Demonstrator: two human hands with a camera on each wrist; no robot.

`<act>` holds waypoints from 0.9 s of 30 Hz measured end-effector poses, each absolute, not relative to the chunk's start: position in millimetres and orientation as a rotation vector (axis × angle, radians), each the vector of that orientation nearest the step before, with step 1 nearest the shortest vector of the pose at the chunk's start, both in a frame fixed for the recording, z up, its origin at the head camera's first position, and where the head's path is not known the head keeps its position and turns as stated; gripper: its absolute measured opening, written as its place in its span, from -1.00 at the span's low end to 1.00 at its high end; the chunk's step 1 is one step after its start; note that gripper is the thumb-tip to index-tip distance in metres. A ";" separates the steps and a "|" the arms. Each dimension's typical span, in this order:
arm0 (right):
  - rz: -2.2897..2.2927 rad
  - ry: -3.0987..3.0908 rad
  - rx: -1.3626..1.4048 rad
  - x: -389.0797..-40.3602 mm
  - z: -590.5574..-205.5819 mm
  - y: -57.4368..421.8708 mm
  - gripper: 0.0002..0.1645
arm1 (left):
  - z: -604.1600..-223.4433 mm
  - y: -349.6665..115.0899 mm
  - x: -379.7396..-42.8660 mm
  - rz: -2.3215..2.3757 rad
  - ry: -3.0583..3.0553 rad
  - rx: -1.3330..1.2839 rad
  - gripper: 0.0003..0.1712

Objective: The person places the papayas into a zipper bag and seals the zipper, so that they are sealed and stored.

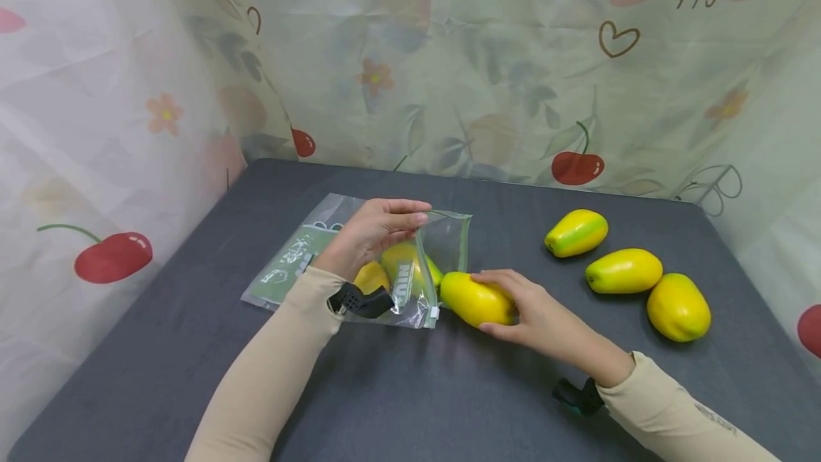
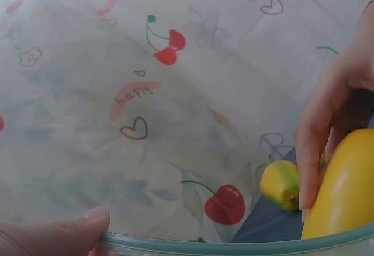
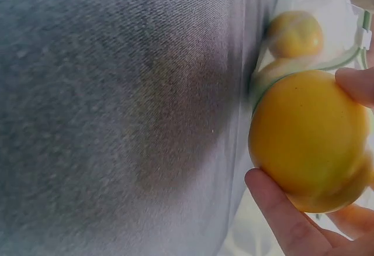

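Observation:
A clear zip bag (image 1: 442, 230) with a green zip edge lies on the table, its mouth held up and facing right. My left hand (image 1: 378, 230) pinches the upper rim of the mouth; in the left wrist view the thumb (image 2: 76, 227) rests at that rim. Inside the bag are yellow papayas (image 1: 405, 266), partly hidden by the film and my left wrist. My right hand (image 1: 535, 316) grips another yellow papaya (image 1: 474, 298), thumb and fingers round its near end. Its far end is at the bag's opening; the right wrist view shows this papaya (image 3: 310, 139) up close.
To the right on the dark grey table (image 1: 398, 391) lie a green-streaked papaya (image 1: 577, 232), a yellow papaya (image 1: 624, 271) and a third one (image 1: 678, 307). A printed curtain (image 1: 449, 77) surrounds the table at the back and sides.

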State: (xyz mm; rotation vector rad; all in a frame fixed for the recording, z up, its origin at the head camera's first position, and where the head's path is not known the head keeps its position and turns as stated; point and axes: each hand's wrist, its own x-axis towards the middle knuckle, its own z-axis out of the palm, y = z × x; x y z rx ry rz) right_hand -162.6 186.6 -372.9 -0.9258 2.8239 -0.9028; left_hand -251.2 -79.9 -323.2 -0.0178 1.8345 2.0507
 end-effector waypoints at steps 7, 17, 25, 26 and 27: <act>-0.930 2.782 -0.831 -170.5 -375.7 175.3 -0.22 | -323.5 -79.5 -251.6 2.037 1.854 -0.015 -0.63; -0.969 2.772 -0.902 -178.4 -380.8 168.3 -0.22 | -322.7 -78.2 -251.4 2.037 1.842 -0.019 -0.63; -1.062 2.724 -0.811 -182.7 -381.7 160.1 -0.19 | -324.1 -77.0 -252.5 2.029 1.844 -0.006 -0.62; -1.076 2.716 -0.786 -183.3 -381.8 159.0 -0.20 | -324.1 -76.9 -252.5 2.027 1.844 -0.004 -0.62; -1.086 2.709 -0.762 -183.9 -382.2 158.1 -0.20 | -324.0 -76.7 -252.5 2.027 1.843 -0.005 -0.62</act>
